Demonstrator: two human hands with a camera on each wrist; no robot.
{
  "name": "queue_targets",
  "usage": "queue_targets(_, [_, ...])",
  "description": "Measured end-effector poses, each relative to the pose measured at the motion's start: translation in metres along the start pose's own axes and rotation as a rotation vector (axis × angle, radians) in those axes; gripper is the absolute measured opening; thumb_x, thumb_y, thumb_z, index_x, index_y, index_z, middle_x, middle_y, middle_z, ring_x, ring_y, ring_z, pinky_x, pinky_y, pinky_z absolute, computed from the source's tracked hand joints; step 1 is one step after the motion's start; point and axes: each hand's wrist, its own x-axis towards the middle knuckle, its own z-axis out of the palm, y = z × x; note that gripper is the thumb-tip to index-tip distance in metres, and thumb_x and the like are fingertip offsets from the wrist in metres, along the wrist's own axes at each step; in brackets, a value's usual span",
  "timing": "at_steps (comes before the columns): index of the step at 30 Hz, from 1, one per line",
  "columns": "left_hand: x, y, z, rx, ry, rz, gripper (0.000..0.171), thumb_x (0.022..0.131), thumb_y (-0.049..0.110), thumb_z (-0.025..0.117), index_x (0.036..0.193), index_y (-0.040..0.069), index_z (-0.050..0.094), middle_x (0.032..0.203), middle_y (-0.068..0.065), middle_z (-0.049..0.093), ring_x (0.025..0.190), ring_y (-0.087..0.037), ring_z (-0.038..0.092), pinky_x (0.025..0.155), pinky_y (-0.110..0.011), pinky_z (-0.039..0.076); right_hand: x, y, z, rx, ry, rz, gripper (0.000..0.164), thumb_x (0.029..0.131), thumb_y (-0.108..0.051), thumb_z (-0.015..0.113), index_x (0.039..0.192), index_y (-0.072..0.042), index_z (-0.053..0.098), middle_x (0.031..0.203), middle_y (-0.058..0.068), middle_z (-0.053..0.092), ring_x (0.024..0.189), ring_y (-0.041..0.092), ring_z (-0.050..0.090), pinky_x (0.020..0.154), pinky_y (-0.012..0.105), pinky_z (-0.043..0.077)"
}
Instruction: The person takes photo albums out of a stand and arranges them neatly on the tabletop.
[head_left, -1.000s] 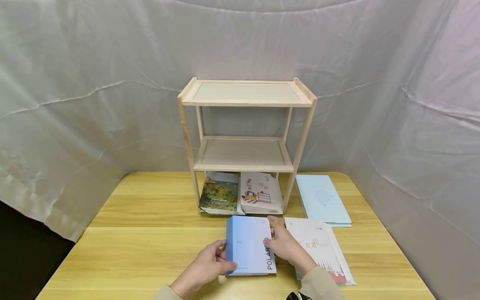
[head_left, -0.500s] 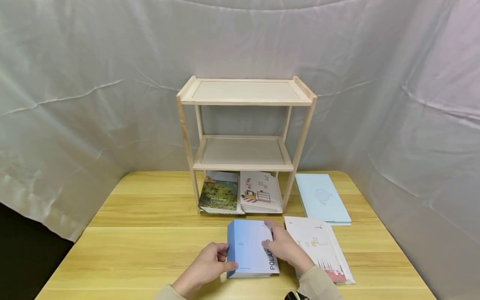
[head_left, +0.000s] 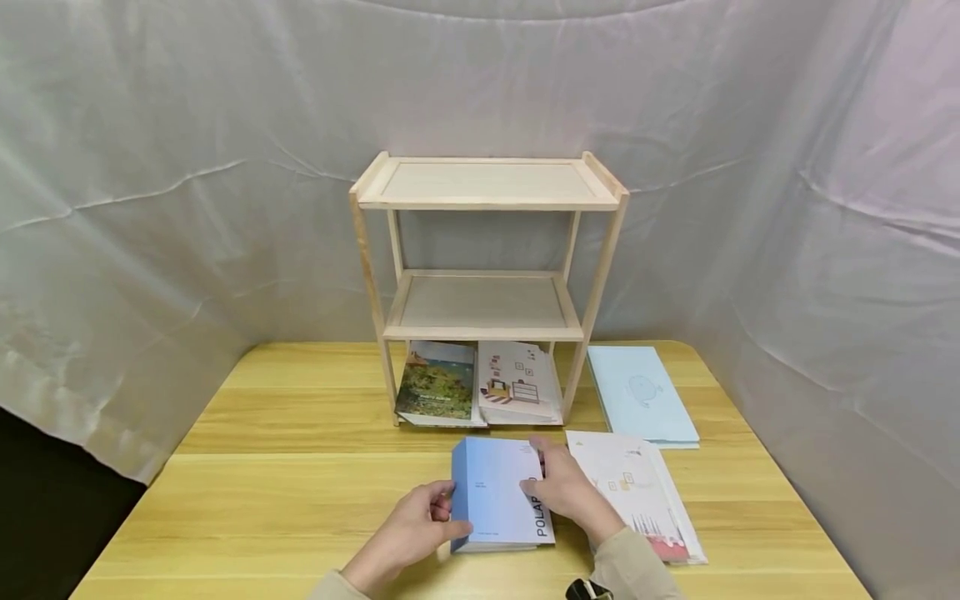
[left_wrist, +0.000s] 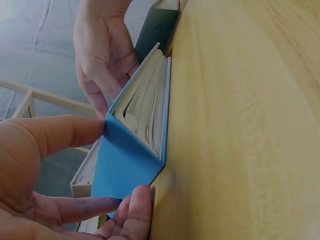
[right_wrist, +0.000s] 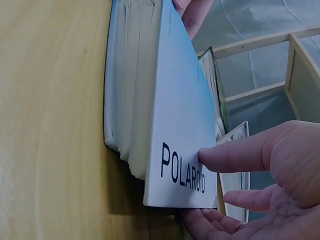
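Note:
A thick blue photo album with POLAROID printed on its cover lies at the front middle of the table, spine to the left. My left hand grips the spine, thumb on the cover's edge and fingertips low against the spine. On the opposite side my right hand holds the album, its thumb on the cover beside the lettering and its other fingers at the cover's edge. The cream page edges show between the covers in both wrist views.
Behind the album stands a wooden shelf. Its bottom level holds a landscape-covered album and a white illustrated album. To the right lie another white illustrated album, close by my right forearm, and a pale blue album.
The album's far edge has come slightly toward me and lower since a second ago, both hands staying on it. Over the last half second it has hardly moved.

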Motion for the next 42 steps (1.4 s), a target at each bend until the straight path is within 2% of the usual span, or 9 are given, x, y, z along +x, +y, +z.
queue_targets(4, [-0.0017, 0.0011, 0.0003, 0.009, -0.012, -0.006, 0.08, 0.089, 0.013, 0.086, 0.151, -0.018, 0.045, 0.101, -0.008, 0.057, 0.093, -0.02, 0.05, 0.074, -0.024, 0.043, -0.002, 0.0003, 0.0018, -0.005, 0.0, -0.001, 0.074, 0.088, -0.002, 0.082, 0.152, 0.013, 0.047, 0.124, 0.026, 0.067, 0.112, 0.035, 0.067, 0.106, 0.06, 0.056])
queue_targets(10, [-0.0014, 0.0025, -0.0009, 0.003, -0.021, -0.026, 0.082, 0.089, 0.012, 0.086, 0.152, -0.018, 0.044, 0.102, -0.007, 0.057, 0.094, -0.02, 0.05, 0.08, -0.028, 0.044, -0.0011, -0.0004, 0.0022, 0.005, -0.02, -0.024, 0.072, 0.09, 0.0, 0.08, 0.153, 0.013, 0.047, 0.146, 0.036, 0.057, 0.135, 0.051, 0.058, 0.118, 0.065, 0.046])
queue_targets(17, [-0.0007, 0.004, 0.0007, 0.018, -0.008, -0.024, 0.082, 0.088, 0.011, 0.086, 0.153, -0.017, 0.044, 0.103, -0.008, 0.058, 0.095, -0.02, 0.05, 0.082, -0.031, 0.046, 0.0005, -0.0025, -0.0016, -0.017, -0.042, 0.002, 0.072, 0.092, -0.001, 0.079, 0.155, 0.01, 0.046, 0.152, 0.036, 0.052, 0.143, 0.053, 0.051, 0.121, 0.066, 0.042])
queue_targets(27, [-0.0035, 0.0031, 0.0017, 0.031, 0.007, -0.02, 0.084, 0.087, 0.012, 0.086, 0.153, -0.017, 0.044, 0.108, -0.01, 0.061, 0.098, -0.02, 0.053, 0.082, -0.026, 0.048, 0.0001, -0.003, -0.0011, -0.032, -0.05, 0.008, 0.07, 0.093, -0.002, 0.079, 0.156, 0.004, 0.048, 0.148, 0.035, 0.054, 0.136, 0.05, 0.055, 0.119, 0.067, 0.044])
queue_targets(35, [-0.0055, -0.0025, 0.0012, 0.031, 0.016, -0.033, 0.083, 0.087, 0.012, 0.086, 0.153, -0.016, 0.045, 0.108, -0.01, 0.062, 0.098, -0.02, 0.053, 0.08, -0.024, 0.048, -0.0015, -0.0045, 0.0026, -0.036, -0.068, 0.015, 0.07, 0.093, -0.003, 0.079, 0.156, 0.003, 0.048, 0.15, 0.035, 0.053, 0.139, 0.052, 0.053, 0.119, 0.068, 0.043])
queue_targets(42, [-0.004, 0.0011, 0.0025, 0.055, 0.029, -0.006, 0.083, 0.087, 0.014, 0.087, 0.154, -0.014, 0.046, 0.11, -0.009, 0.062, 0.099, -0.02, 0.054, 0.08, -0.024, 0.047, 0.0, -0.0049, -0.0006, -0.042, -0.058, 0.031, 0.067, 0.094, -0.003, 0.078, 0.155, 0.002, 0.049, 0.147, 0.034, 0.054, 0.133, 0.047, 0.057, 0.117, 0.067, 0.046])
